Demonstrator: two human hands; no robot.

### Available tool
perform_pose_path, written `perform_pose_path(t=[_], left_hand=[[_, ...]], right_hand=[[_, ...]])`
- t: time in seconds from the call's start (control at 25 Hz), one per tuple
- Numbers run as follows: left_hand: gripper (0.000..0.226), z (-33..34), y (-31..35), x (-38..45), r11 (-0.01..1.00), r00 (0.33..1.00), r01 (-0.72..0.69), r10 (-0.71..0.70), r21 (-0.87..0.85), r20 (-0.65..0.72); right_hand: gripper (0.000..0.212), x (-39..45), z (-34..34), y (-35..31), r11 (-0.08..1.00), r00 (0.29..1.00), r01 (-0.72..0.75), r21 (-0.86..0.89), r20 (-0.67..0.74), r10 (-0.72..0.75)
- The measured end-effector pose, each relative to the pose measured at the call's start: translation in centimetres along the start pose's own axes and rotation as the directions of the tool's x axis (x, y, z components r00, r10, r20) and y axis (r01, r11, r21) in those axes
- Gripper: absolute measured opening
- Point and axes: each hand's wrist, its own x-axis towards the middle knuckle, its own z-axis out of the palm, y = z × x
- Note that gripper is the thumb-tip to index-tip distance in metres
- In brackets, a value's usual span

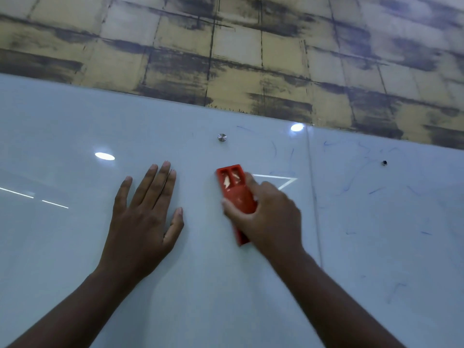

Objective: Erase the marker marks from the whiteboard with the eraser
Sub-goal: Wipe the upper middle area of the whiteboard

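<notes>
1. Whiteboard (75, 116) cleaning risks stalling: faint blue marker marks (351, 187) lie well right of the red eraser (234, 189), so strokes here may miss them.
2. The right hand (268, 212) clamps the eraser flat against the board; the left hand (145, 217) rests open, fingers spread, nearby.
</notes>
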Motion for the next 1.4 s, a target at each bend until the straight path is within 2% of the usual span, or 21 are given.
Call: perform_pose_path(t=[0.2, 0.44, 0.56, 0.72, 0.88, 1.0, 1.2, 1.4], left_hand=[[0.069, 0.0, 0.2, -0.1, 1.000, 1.000, -0.002, 0.002, -0.006, -0.006], [0.070, 0.1, 0.4, -0.1, 1.000, 1.000, 0.012, -0.012, 0.012, -0.020], [0.069, 0.2, 0.4, 0.0, 1.000, 0.999, 0.011, -0.011, 0.008, -0.032], [0.067, -0.4, 0.1, 0.7, 0.999, 0.999, 0.015, -0.013, 0.051, -0.042], [0.062, -0.9, 0.1, 2.8, 0.996, 0.998, 0.033, -0.028, 0.083, -0.062], [0.064, -0.9, -0.8, 4.6, 0.995, 0.994, 0.065, -0.058, 0.075, -0.089], [0.070, -0.1, -3.5, 5.0, 0.992, 0.990, 0.118, -0.115, 0.041, -0.081], [0.069, 0.6, -3.7, 4.2, 0.992, 0.993, 0.110, -0.107, 0.054, -0.059]], right_hand=[[0.069, 1.2, -3.0, 7.1, 0.958, 0.950, -0.270, 0.094, -0.139, 0.281], [0.066, 3.5, -2.9, 7.9, 0.906, 0.902, -0.371, 0.204, -0.155, 0.404], [0.064, 5.7, -2.0, 5.2, 0.913, 0.915, -0.347, 0.213, -0.137, 0.380], [0.069, 6.1, -0.7, 0.8, 0.973, 0.980, -0.185, 0.141, -0.046, 0.193], [0.068, 5.8, -1.0, 0.5, 0.995, 0.996, -0.083, 0.053, 0.039, 0.081], [0.075, 6.8, -2.2, 2.5, 0.994, 0.991, -0.111, -0.005, 0.073, 0.111], [0.089, 8.4, -3.7, 8.5, 0.959, 0.959, -0.283, 0.000, -0.011, 0.283], [0.073, 9.7, -3.5, 9.7, 0.953, 0.956, -0.292, -0.079, -0.052, 0.289]])
